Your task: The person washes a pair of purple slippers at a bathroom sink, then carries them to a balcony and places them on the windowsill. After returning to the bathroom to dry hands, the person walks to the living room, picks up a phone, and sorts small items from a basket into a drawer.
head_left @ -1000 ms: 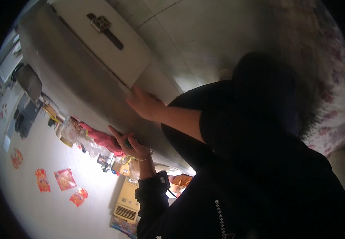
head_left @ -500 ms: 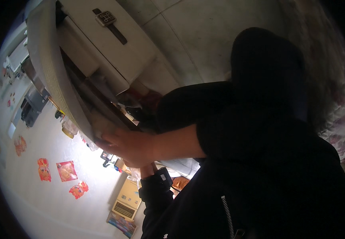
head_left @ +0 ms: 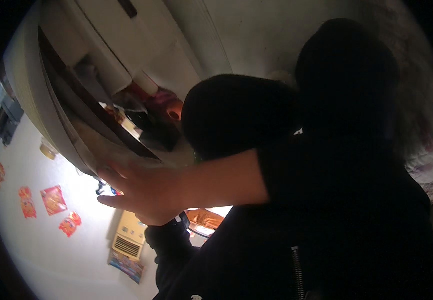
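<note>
My right hand (head_left: pixel 149 192) reaches across from the right on a bare forearm. Its thumb sticks out, apart from the other fingers, which are partly blurred and lie against the lower end of a long, pale, curved edge (head_left: pixel 29 82). I cannot make out anything held in it. Below and behind it comes my left arm (head_left: pixel 174 250) in a black sleeve, with a dark band (head_left: pixel 180 220) at the wrist. My left hand is hidden behind the right one. Beneath the pale edge runs a dark brown strip (head_left: pixel 94 107).
White boxes (head_left: pixel 149 32) stand at the upper left, with a reddish object (head_left: pixel 169 102) by them. My dark-clad knee (head_left: pixel 241 112) is close to my forearm. Red cut-out pictures (head_left: pixel 54 200) hang on the pale wall, near a cream vented unit (head_left: pixel 129 237). Patterned bedding (head_left: pixel 426 165) lies at the right.
The view has shifted, so the wall pictures, boxes and pale edge appear farther left. My right hand also appears farther left, and its thumb now stands out from the fingers.
</note>
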The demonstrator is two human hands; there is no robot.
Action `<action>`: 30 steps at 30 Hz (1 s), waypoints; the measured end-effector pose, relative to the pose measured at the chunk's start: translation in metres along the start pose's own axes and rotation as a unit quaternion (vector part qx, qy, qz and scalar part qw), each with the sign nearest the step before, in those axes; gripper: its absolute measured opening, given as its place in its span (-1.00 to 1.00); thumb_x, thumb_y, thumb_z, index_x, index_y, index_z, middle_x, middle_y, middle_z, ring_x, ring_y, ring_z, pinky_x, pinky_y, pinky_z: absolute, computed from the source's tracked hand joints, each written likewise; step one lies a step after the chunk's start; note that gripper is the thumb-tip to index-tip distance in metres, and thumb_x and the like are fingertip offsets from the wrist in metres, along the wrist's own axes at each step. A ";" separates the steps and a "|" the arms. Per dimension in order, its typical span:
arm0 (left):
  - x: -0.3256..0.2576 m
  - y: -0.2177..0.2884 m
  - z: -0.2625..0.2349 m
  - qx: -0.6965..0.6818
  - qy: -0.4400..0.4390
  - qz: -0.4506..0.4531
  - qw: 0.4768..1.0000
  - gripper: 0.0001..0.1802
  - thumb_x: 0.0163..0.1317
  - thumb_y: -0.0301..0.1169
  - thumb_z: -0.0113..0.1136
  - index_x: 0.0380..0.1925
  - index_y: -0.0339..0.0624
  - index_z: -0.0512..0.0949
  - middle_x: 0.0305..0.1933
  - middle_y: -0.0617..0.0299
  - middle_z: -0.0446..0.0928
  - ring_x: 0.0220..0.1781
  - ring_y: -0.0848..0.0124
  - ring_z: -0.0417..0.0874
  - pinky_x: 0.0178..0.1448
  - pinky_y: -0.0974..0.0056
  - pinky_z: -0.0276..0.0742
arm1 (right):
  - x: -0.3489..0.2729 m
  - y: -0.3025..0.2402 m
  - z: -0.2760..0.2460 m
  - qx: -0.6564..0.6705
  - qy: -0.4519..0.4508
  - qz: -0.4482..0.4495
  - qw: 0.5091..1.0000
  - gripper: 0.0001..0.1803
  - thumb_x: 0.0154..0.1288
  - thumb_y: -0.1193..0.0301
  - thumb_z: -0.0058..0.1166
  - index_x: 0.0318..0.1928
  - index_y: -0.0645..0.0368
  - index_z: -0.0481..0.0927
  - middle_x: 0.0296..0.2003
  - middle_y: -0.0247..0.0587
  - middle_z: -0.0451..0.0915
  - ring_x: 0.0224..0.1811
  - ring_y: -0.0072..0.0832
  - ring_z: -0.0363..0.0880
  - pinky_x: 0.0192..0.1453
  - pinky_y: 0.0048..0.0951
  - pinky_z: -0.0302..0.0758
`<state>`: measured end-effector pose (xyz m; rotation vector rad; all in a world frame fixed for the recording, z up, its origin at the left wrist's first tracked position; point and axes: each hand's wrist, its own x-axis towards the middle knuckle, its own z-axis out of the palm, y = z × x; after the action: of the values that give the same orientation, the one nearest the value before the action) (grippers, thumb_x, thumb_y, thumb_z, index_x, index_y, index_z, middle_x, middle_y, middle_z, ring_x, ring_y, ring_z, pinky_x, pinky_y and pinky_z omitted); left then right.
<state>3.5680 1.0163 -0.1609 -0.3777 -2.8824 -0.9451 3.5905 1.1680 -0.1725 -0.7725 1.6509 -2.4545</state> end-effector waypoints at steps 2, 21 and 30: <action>0.001 0.001 -0.002 -0.009 0.012 -0.001 1.000 -0.56 0.39 -0.15 -0.27 0.05 -0.29 0.27 0.25 -0.17 0.34 0.32 0.04 0.34 0.39 0.02 0.20 | -0.004 0.002 -0.004 0.046 -0.032 -0.013 0.998 -0.27 0.11 0.45 0.01 0.36 0.15 0.19 0.42 0.23 -0.21 0.47 0.09 -0.17 0.33 -0.11 0.28; 0.006 -0.013 0.009 -0.090 0.075 0.049 0.992 -0.49 0.41 -0.13 -0.28 0.12 -0.34 0.29 0.15 -0.17 0.45 0.26 0.01 0.42 0.38 -0.06 0.23 | -0.034 0.009 0.006 0.203 -0.115 -0.063 0.970 -0.49 0.27 0.47 0.11 0.23 0.23 0.38 0.31 0.13 0.21 0.42 -0.03 0.14 0.36 -0.06 0.28; 0.002 0.004 0.006 -0.055 0.036 -0.002 0.998 -0.64 0.35 -0.30 0.04 -0.02 -0.36 0.34 0.20 -0.19 0.41 0.26 0.05 0.42 0.38 0.06 0.22 | -0.011 0.053 -0.111 -0.023 0.181 0.053 0.982 -0.68 0.32 0.34 -0.04 0.05 0.09 0.51 0.04 -0.19 0.54 0.06 -0.32 0.53 0.09 -0.31 0.50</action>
<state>3.5669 1.0238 -0.1635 -0.3375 -2.7754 -1.0978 3.5395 1.2439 -0.2558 -0.2390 1.8119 -2.6035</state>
